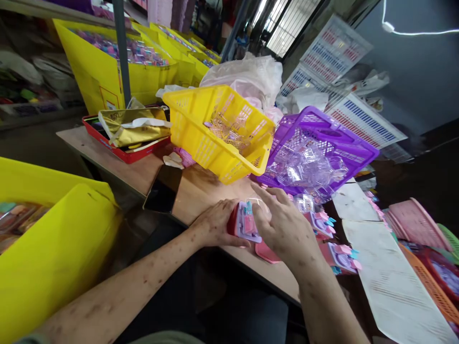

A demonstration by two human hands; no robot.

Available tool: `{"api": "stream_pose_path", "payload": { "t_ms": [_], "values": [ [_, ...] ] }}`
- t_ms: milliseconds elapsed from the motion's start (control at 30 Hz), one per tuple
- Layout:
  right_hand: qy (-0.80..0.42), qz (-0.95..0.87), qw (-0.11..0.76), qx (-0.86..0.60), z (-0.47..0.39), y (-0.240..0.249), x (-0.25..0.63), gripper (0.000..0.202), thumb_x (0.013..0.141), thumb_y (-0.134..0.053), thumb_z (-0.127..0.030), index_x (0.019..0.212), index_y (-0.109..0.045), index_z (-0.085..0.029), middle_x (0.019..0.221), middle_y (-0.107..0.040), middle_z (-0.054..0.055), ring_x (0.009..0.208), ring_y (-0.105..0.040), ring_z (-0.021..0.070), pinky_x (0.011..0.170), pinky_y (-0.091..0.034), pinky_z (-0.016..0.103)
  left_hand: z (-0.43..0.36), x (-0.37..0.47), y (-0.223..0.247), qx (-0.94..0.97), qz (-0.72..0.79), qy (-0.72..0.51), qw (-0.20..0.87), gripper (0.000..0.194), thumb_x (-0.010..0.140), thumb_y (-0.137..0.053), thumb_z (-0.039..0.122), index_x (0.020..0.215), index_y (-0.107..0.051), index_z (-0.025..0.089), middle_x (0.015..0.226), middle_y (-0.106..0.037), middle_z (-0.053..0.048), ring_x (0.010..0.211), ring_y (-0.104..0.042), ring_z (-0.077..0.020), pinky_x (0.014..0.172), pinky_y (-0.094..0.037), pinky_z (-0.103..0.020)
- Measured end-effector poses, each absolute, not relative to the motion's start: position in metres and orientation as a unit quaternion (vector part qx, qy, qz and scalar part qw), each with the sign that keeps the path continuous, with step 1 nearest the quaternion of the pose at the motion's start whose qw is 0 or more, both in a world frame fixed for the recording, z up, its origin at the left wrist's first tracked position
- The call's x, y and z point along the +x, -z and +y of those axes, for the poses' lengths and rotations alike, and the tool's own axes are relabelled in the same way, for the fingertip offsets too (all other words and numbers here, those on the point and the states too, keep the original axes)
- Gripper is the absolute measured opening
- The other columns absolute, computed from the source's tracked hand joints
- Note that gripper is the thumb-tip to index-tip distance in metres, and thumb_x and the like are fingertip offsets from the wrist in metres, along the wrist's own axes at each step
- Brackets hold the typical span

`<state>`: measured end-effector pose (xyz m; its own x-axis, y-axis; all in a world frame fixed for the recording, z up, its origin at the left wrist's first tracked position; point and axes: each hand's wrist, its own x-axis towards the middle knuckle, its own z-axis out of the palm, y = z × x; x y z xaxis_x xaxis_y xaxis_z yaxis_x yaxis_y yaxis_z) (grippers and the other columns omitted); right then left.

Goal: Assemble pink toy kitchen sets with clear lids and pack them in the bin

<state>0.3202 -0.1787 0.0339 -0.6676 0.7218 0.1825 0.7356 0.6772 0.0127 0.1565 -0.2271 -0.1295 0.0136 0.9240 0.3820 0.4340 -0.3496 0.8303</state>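
Observation:
My left hand (pixel 211 224) is wrapped round the left side of a small pink-and-lilac plastic toy piece (pixel 247 223) with blue and pink parts on top, at the table's near edge. Over its right side reaches my right hand (pixel 285 224), thumb and index finger apart. A clear plastic edge shows by those fingertips; whether they touch it I cannot tell. Beneath the right hand lies a flat pink plastic piece (pixel 267 252), partly hidden. Similar pink-and-lilac toy pieces (pixel 340 258) stand to the right, and a clear plastic cover (pixel 304 202) lies near the purple basket.
A yellow basket (pixel 218 155) and a tilted purple basket (pixel 353 145) hold clear plastic parts. Left of them are a phone (pixel 163 188) and a red tray (pixel 127 156). Large yellow bins (pixel 53 258) flank the table (pixel 197 191); white boards (pixel 394 282) lie right.

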Motion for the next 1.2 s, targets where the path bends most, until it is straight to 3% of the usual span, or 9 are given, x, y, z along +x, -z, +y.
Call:
{"api": "stream_pose_path", "payload": {
  "t_ms": [233, 333, 467, 633, 733, 867, 1000, 1100, 1200],
  "values": [
    [0.131, -0.921, 0.008, -0.366, -0.179, -0.019, 0.305, 0.035, 0.104, -0.058, -0.037, 0.133, -0.073, -0.024, 0.126, -0.074, 0.018, 0.113, -0.072, 0.0384, 0.090, -0.060, 0.050, -0.228, 0.155, 0.127, 0.673, 0.503, -0.479, 0.254, 0.113, 0.069, -0.100, 0.075, 0.153, -0.046, 0.023, 0.148, -0.065, -0.017, 0.139, -0.064, -0.0418, 0.121, -0.051, -0.064],
    [0.157, -0.931, -0.055, -0.325, -0.182, -0.023, 0.299, 0.019, 0.102, -0.058, -0.029, 0.105, -0.076, -0.023, 0.121, -0.073, 0.020, 0.115, -0.069, 0.0425, 0.089, -0.060, 0.055, -0.228, 0.155, 0.125, 0.668, 0.505, -0.477, 0.266, 0.108, 0.066, -0.101, 0.075, 0.145, -0.050, 0.023, 0.140, -0.068, -0.015, 0.133, -0.067, -0.0417, 0.118, -0.054, -0.062],
    [0.197, -0.932, -0.166, -0.254, -0.185, -0.031, 0.287, 0.026, 0.101, -0.054, -0.021, 0.081, -0.071, -0.022, 0.124, -0.071, 0.025, 0.111, -0.067, 0.0499, 0.084, -0.059, 0.066, -0.227, 0.152, 0.124, 0.661, 0.498, -0.482, 0.288, 0.103, 0.068, -0.101, 0.072, 0.144, -0.049, 0.026, 0.141, -0.067, -0.015, 0.133, -0.067, -0.0412, 0.116, -0.055, -0.061],
    [0.189, -0.924, -0.199, -0.267, -0.181, -0.035, 0.283, 0.021, 0.101, -0.056, -0.026, 0.086, -0.071, -0.022, 0.130, -0.069, 0.026, 0.115, -0.065, 0.0547, 0.085, -0.059, 0.073, -0.227, 0.151, 0.123, 0.659, 0.501, -0.475, 0.299, 0.102, 0.067, -0.101, 0.071, 0.143, -0.050, 0.025, 0.140, -0.067, -0.015, 0.132, -0.066, -0.0419, 0.113, -0.057, -0.061],
    [0.153, -0.934, -0.161, -0.279, -0.175, -0.031, 0.290, 0.013, 0.098, -0.061, -0.030, 0.101, -0.072, -0.024, 0.130, -0.068, 0.024, 0.120, -0.064, 0.0538, 0.086, -0.060, 0.069, -0.227, 0.151, 0.122, 0.662, 0.505, -0.463, 0.303, 0.103, 0.068, -0.101, 0.070, 0.143, -0.050, 0.023, 0.140, -0.067, -0.016, 0.133, -0.066, -0.0417, 0.115, -0.056, -0.061],
    [0.110, -0.924, -0.074, -0.358, -0.172, -0.018, 0.300, 0.047, 0.098, -0.064, -0.040, 0.142, -0.063, -0.022, 0.131, -0.067, 0.023, 0.127, -0.063, 0.0512, 0.086, -0.063, 0.060, -0.226, 0.153, 0.123, 0.665, 0.511, -0.454, 0.300, 0.107, 0.069, -0.098, 0.074, 0.148, -0.047, 0.022, 0.144, -0.064, -0.017, 0.135, -0.063, -0.0424, 0.116, -0.055, -0.062],
    [0.075, -0.902, -0.074, -0.418, -0.173, -0.008, 0.307, 0.051, 0.102, -0.061, -0.045, 0.150, -0.060, -0.026, 0.123, -0.069, 0.022, 0.116, -0.066, 0.0480, 0.084, -0.062, 0.064, -0.225, 0.154, 0.124, 0.667, 0.514, -0.446, 0.303, 0.112, 0.067, -0.098, 0.078, 0.148, -0.047, 0.021, 0.143, -0.064, -0.018, 0.135, -0.063, -0.0425, 0.116, -0.055, -0.062],
    [0.050, -0.892, -0.029, -0.448, -0.173, -0.005, 0.310, 0.050, 0.104, -0.062, -0.049, 0.151, -0.064, -0.033, 0.121, -0.069, 0.019, 0.123, -0.066, 0.0471, 0.099, -0.059, 0.073, -0.224, 0.154, 0.124, 0.669, 0.522, -0.441, 0.292, 0.113, 0.067, -0.096, 0.081, 0.148, -0.046, 0.021, 0.143, -0.063, -0.018, 0.135, -0.062, -0.0429, 0.115, -0.055, -0.063],
    [-0.046, -0.890, 0.051, -0.451, -0.174, -0.007, 0.313, 0.047, 0.110, -0.055, -0.047, 0.155, -0.064, -0.039, 0.151, -0.065, 0.013, 0.149, -0.058, 0.0414, 0.121, -0.049, 0.071, -0.223, 0.154, 0.124, 0.673, 0.524, -0.436, 0.287, 0.111, 0.068, -0.092, 0.087, 0.147, -0.045, 0.023, 0.143, -0.063, -0.018, 0.135, -0.062, -0.0440, 0.117, -0.053, -0.066]
  ]
}}
